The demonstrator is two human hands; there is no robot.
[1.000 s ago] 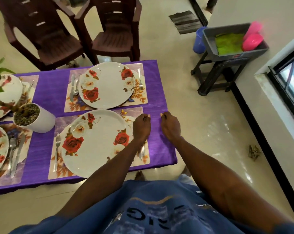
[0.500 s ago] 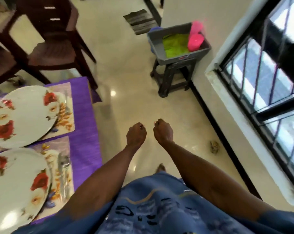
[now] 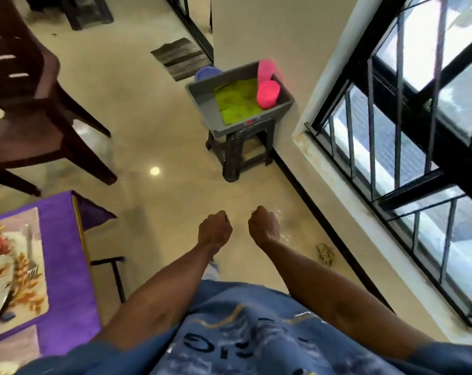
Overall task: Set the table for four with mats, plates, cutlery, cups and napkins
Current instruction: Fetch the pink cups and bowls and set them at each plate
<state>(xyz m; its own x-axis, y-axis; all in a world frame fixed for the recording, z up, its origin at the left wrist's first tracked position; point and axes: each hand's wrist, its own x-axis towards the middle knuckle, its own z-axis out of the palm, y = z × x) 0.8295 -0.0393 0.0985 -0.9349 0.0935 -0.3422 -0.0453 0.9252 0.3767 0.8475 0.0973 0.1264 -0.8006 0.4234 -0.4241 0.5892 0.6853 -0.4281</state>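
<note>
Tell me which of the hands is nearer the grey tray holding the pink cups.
Right, narrowly. The right hand hangs curled below the grey tray, almost in line with it, over bare floor. The left hand is beside it, slightly lower and further toward the table side. Both hold nothing.

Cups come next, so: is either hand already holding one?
No, both the left hand and right hand are curled and hold nothing, and the pink cups sit in the grey tray.
</note>
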